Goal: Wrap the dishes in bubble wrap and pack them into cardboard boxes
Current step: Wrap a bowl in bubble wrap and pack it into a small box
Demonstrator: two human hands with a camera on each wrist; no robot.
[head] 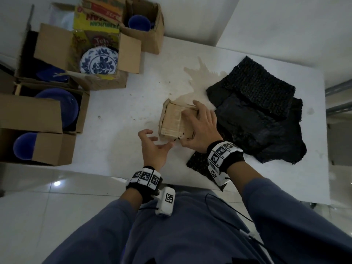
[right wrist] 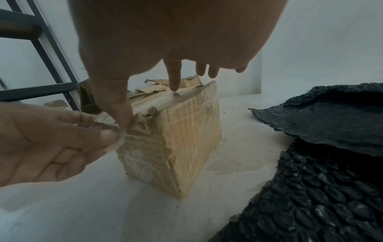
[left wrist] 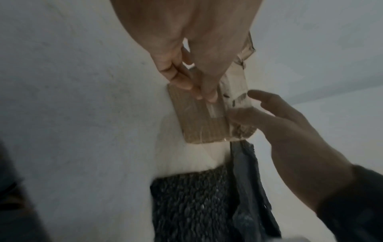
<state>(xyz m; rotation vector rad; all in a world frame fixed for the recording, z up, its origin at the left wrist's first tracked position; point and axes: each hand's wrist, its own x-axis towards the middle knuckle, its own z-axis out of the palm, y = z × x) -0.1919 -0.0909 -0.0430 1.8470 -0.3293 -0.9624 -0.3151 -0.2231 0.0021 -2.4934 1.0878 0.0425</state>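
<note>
Head view: a small taped cardboard box (head: 177, 121) stood on the white table (head: 118, 103), closed. The right hand (head: 202, 130) lay over the box's near right corner, fingers spread across the top, thumb down at the near edge. The left hand (head: 154, 149) sat just to the near left of the box, fingers loosely curled, its fingertips meeting the right thumb at the box's near corner. Black bubble wrap (head: 257, 115) lay heaped to the right of the right hand, just beside it. Open cardboard boxes (head: 47, 115) holding blue bowls (head: 62, 105) and a blue-and-white patterned plate (head: 99, 61) stood well off to the left, beyond the left hand

Left wrist view: left fingers (left wrist: 186, 81) pointed down onto the box's top face; whether they pinched anything could not be told here. The right hand reached in from the lower right, fingers relaxed against the taped side

Right wrist view: clearest on the grip. Left thumb and forefinger (right wrist: 103, 135) pinched a loose end of clear tape (right wrist: 122, 140) at the box's upper near corner. The right thumb (right wrist: 118, 104) pressed down beside that pinch; the right forefinger rested straight on the top edge, the other fingers hanging loose beyond. So the right hand braced, uncurled, holding nothing

Judgement: the move turned on that tape end, lying directly between the two hands, nearer the left. The box's long axis ran away from the person, so the tape would pull back toward the left hand while the right held the box down. No dish was within either hand's reach
</note>
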